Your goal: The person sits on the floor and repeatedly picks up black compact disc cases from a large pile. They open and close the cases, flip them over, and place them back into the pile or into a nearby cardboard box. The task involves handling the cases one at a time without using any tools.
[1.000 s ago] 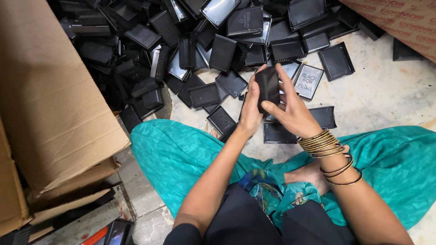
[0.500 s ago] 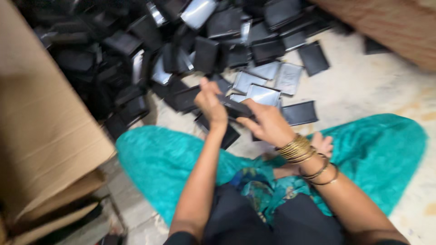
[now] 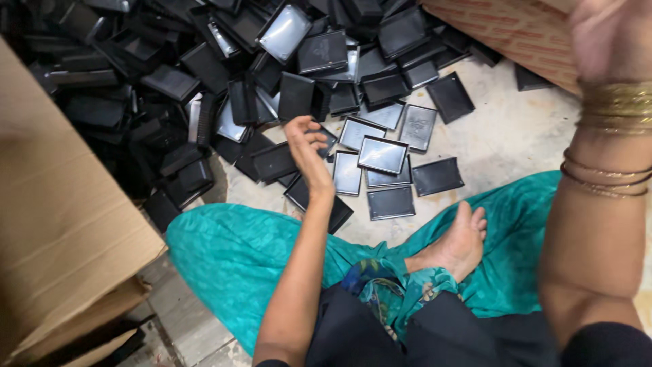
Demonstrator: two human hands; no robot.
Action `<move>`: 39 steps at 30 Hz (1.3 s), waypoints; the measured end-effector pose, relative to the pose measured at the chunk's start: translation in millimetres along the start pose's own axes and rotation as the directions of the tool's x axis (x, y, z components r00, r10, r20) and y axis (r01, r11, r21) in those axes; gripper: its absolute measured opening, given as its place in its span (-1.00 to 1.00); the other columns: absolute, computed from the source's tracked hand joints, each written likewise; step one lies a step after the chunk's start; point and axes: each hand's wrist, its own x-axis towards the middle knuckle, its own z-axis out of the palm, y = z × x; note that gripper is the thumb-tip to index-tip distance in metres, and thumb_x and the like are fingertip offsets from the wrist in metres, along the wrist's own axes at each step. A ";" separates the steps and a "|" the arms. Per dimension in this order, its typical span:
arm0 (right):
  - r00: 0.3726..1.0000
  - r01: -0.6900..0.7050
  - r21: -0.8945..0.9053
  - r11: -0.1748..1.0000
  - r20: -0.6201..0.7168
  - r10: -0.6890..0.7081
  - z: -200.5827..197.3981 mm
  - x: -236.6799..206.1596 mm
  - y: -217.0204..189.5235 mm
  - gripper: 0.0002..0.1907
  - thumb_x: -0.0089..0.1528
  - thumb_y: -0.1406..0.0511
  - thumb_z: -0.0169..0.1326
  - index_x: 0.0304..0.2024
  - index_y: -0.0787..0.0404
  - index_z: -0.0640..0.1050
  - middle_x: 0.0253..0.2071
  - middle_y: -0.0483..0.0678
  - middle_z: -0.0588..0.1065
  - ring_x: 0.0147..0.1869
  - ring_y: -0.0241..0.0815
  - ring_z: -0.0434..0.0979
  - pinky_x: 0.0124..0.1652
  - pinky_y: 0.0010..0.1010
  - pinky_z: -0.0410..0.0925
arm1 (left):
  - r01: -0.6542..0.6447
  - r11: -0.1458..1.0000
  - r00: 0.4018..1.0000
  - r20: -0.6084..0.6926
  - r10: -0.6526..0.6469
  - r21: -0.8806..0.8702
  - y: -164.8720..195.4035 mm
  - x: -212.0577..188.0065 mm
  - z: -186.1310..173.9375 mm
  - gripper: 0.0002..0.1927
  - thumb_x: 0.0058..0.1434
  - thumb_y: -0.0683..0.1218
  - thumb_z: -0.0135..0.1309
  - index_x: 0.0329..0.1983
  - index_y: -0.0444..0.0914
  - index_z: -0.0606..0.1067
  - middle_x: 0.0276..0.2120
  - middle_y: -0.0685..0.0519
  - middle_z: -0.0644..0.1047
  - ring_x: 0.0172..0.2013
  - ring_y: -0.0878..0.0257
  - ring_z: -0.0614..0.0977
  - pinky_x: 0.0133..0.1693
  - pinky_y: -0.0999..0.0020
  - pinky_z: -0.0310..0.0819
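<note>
Many flat black cases (image 3: pixel 204 75) lie in a big heap on the floor (image 3: pixel 516 136), and we sit right in front of them with our legs in teal cloth (image 3: pixel 231 251). Far on the left stands a brown cardboard box (image 3: pixel 61 231); its side faces us, so we cannot tell what is inside it. Next comes the heap, where the cases lie every which way, some shut and some open with a shiny inside. Our left hand (image 3: pixel 305 149) reaches out over the near edge of the heap. Its fingers are loosely curled and half open, and it holds nothing; the fingertips hang just above a black case (image 3: pixel 275 162) lying flat by the hand. To pick that one well, we think it is best to go for a case that lies free on top, not one stuck under others, and pinch it by its two long edges so it does not slip. A little to the right, a few open trays (image 3: pixel 382 153) lie side by side on the bare floor. At the top right is another cardboard box (image 3: pixel 523 30), and we cannot see into it either. Our right hand (image 3: pixel 608 34) is up high near the camera, with gold bangles (image 3: pixel 614 109) on the wrist; it is cut off by the edge, so we cannot tell if it holds anything.
</note>
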 end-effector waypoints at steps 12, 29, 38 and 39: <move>0.739 0.163 -0.249 0.955 0.672 0.049 130.9 -105.5 17.2 -0.13 -0.19 0.47 0.21 0.25 0.20 0.45 0.32 0.08 0.38 0.14 0.21 0.39 0.07 -0.13 0.36 | -0.247 0.865 0.906 0.420 0.046 0.437 36.6 -29.6 34.6 -0.91 0.32 -0.18 0.12 -0.14 -0.25 0.49 -0.24 0.05 0.52 -0.39 0.32 0.47 -0.29 0.44 0.37; 0.942 -0.207 -0.367 0.907 0.177 0.286 136.7 -118.3 114.3 -0.68 0.22 0.32 0.28 -0.06 0.33 0.50 -0.09 0.20 0.51 -0.01 0.26 0.51 -0.03 0.01 0.40 | -0.538 0.596 0.726 0.687 -0.032 0.596 -4.0 -38.3 17.5 -0.82 0.32 -0.21 0.08 -0.03 -0.27 0.45 0.03 -0.15 0.51 0.08 -0.11 0.55 0.11 0.04 0.38; 0.913 -0.296 -0.512 0.807 0.096 0.396 103.7 -135.5 145.6 -0.39 0.22 0.12 0.38 0.12 0.39 0.48 -0.04 0.34 0.45 0.00 0.33 0.48 0.00 0.03 0.41 | -0.235 0.520 0.937 0.333 -0.103 0.821 1.7 -24.7 4.8 -0.47 0.39 0.06 -0.01 0.31 -0.32 0.31 0.03 -0.23 0.41 0.01 -0.16 0.45 0.04 0.00 0.29; 0.957 -0.195 -0.617 0.763 0.052 0.287 103.5 -137.6 139.2 -0.30 0.15 0.09 0.46 0.13 0.40 0.47 0.01 0.40 0.41 0.03 0.39 0.43 -0.01 0.05 0.40 | -0.257 0.337 0.948 0.304 -0.094 0.906 2.4 -27.3 5.9 -0.33 0.34 0.13 0.10 0.35 -0.34 0.25 0.04 -0.28 0.34 0.00 -0.22 0.38 0.02 -0.08 0.22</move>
